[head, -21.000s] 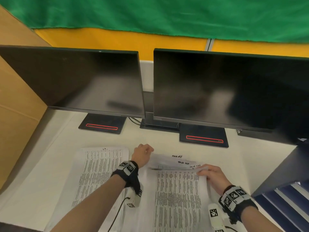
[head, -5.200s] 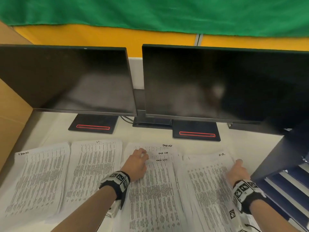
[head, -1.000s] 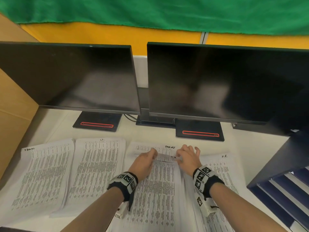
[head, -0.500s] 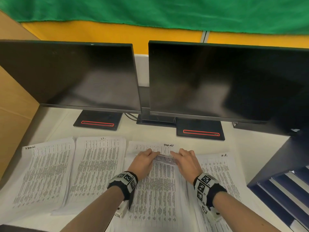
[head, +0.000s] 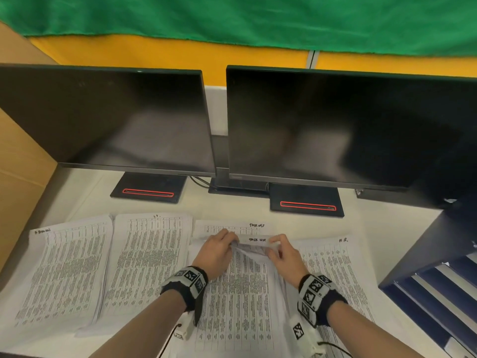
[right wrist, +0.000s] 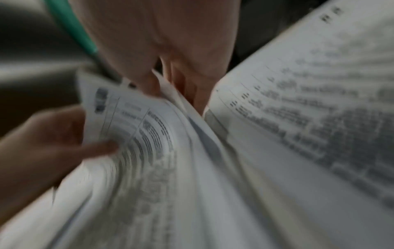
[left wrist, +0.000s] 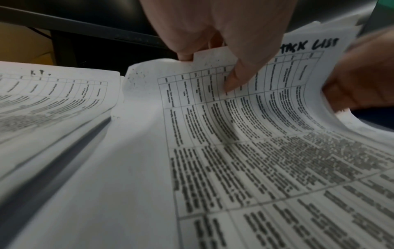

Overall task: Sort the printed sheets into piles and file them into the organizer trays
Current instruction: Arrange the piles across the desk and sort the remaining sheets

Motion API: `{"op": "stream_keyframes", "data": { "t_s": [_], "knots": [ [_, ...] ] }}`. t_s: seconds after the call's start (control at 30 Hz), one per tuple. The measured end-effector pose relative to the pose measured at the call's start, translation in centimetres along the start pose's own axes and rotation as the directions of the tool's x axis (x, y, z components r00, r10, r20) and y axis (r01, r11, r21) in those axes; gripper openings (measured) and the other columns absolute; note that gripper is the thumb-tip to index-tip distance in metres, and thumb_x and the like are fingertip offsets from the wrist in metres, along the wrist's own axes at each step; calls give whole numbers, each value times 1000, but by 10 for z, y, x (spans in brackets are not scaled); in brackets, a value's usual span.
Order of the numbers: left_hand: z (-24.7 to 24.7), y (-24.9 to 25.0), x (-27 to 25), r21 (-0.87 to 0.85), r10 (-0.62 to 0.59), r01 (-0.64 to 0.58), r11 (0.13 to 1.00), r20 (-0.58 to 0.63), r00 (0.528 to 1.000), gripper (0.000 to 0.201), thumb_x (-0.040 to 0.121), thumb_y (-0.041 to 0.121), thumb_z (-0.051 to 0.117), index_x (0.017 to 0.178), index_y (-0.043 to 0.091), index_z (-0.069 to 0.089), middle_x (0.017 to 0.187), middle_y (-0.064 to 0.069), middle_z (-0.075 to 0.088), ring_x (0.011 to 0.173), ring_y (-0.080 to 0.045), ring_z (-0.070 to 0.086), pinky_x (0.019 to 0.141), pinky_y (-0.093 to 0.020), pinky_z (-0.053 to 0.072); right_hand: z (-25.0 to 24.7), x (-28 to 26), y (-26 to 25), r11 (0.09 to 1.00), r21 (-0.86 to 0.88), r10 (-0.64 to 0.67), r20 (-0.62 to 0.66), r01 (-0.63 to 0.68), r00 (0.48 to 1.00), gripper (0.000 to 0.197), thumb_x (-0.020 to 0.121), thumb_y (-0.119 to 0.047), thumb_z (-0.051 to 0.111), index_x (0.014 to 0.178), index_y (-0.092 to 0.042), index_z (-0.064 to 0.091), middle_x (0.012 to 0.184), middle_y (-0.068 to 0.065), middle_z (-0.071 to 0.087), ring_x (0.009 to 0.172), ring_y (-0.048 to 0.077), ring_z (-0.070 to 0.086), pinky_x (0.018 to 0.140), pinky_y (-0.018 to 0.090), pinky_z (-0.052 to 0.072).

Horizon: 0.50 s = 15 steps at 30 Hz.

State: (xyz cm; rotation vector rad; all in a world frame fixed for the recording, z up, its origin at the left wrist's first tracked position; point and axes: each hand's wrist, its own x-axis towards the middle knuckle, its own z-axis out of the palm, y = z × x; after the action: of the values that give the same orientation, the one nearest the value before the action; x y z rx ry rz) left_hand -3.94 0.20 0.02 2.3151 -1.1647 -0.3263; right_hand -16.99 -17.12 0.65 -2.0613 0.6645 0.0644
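Observation:
Several piles of printed sheets lie side by side on the white desk (head: 374, 228). My left hand (head: 219, 248) and right hand (head: 282, 250) both pinch the far edge of the top sheets of the "TASK LIST" pile (head: 237, 301), bowing them upward. In the left wrist view my thumb presses on that curled sheet (left wrist: 245, 118) with fingers behind it. The right wrist view is blurred; fingers there pinch the sheet edge (right wrist: 166, 104). Beside it lie the "H.R." pile (head: 335, 275), a second pile (head: 149, 259) and a far-left pile (head: 62, 275). The dark blue organizer trays (head: 438, 293) stand at the right.
Two dark monitors (head: 108, 120) (head: 348, 130) on black stands (head: 148, 187) block the back of the desk. A brown cardboard panel (head: 18, 177) walls the left side. Wrist camera cables hang below both forearms.
Both hands have closed in on the far edge of the "TASK LIST" pile and lifted its top sheets, which now curl upward between them.

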Motion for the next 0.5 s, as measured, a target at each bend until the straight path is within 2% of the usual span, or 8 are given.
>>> {"op": "stream_keyframes", "data": {
  "t_s": [0.07, 0.1, 0.17, 0.23, 0.3, 0.37, 0.4, 0.5],
  "knots": [
    [-3, 1, 0, -35, -67, 68, 997, 23, 997, 27, 84, 5, 51, 106, 21, 49, 100, 7, 52, 90, -16, 51, 77, -28, 47, 1, 3, 1, 985, 108, 119, 131, -134, 984, 16, 91, -20, 56, 107, -17, 57, 101, -1, 64, 91, 16, 62, 79, 25, 51],
    [-4, 1, 0, -51, -105, 106, 993, 31, 994, 31, 84, 6, 51, 110, 23, 45, 98, 8, 50, 94, -16, 49, 80, -29, 47, 0, 4, -1, 968, 177, 151, 150, -177, 977, 17, 90, -15, 56, 105, -14, 63, 104, 1, 67, 97, 19, 64, 88, 32, 52],
    [-8, 4, -1, -74, -144, 145, 987, 13, 989, 37, 84, 6, 47, 116, 24, 40, 95, 8, 46, 99, -17, 43, 85, -30, 43, -6, 9, -5, 945, 245, 196, 102, -216, 975, 25, 89, -5, 48, 105, -11, 67, 105, 7, 69, 100, 23, 64, 94, 36, 50],
    [-12, 6, -2, -53, -126, 125, 991, -12, 992, 38, 83, 4, 45, 116, 20, 40, 94, 8, 43, 94, -16, 42, 88, -29, 37, -16, 17, -7, 943, 230, 242, 29, -242, 970, 32, 86, -1, 42, 105, -9, 66, 106, 11, 68, 101, 27, 63, 95, 37, 49],
    [-12, 7, 0, 1, -87, 87, 996, -19, 996, 30, 82, 3, 45, 110, 17, 45, 98, 9, 41, 87, -14, 40, 92, -28, 33, -32, 25, -6, 928, 230, 304, -15, -293, 952, 29, 84, 0, 39, 96, -8, 65, 100, 15, 68, 96, 30, 63, 87, 37, 50],
    [-10, 4, 3, 56, -75, 75, 996, 0, 997, 22, 83, 5, 45, 102, 15, 50, 100, 7, 41, 89, -16, 38, 95, -31, 34, -54, 30, -1, 917, 208, 363, -83, -340, 928, 23, 87, -1, 39, 88, -6, 61, 89, 15, 64, 87, 30, 61, 77, 35, 47],
    [-7, 3, 5, 87, -71, 70, 994, 18, 997, 21, 84, 6, 45, 101, 15, 52, 102, 4, 42, 91, -17, 38, 96, -31, 35, -67, 31, 4, 915, 182, 383, -120, -359, 916, 20, 88, -2, 40, 86, -6, 59, 86, 15, 62, 86, 29, 59, 75, 35, 45],
    [-1, 2, 10, 166, -64, 55, 985, 49, 997, 23, 85, 8, 46, 104, 12, 57, 111, -2, 45, 97, -23, 43, 95, -31, 35, -106, 30, 26, 908, 103, 418, -147, -406, 897, 9, 84, -6, 51, 87, -2, 59, 94, 23, 61, 90, 30, 56, 83, 38, 45]
  ]
}}
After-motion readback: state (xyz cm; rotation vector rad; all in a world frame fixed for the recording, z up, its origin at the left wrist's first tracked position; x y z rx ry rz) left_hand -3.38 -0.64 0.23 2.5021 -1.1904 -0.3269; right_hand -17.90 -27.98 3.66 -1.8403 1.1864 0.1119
